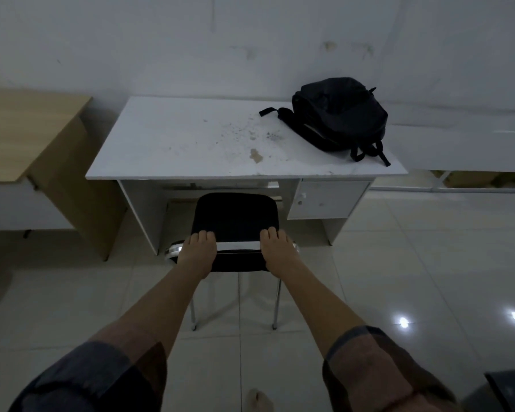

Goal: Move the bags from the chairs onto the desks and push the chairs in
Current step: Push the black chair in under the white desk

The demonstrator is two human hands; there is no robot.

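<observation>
A black backpack (339, 117) lies on the right end of a white desk (191, 144), its straps trailing toward the desk's front corner. A black chair (235, 215) with chrome legs stands in front of the desk, its seat partly under the desktop. My left hand (197, 252) grips the left side of the chair's backrest top. On the right side of the same backrest sits my right hand (277, 251), its fingers curled over the edge. The chair seat carries nothing.
A wooden desk (27, 135) stands at the left, close to the white one. Another white table (473, 147) runs off to the right. A white drawer unit (324, 200) hangs under the desk's right side. The floor is glossy tile, and a dark object (512, 388) shows at the bottom right.
</observation>
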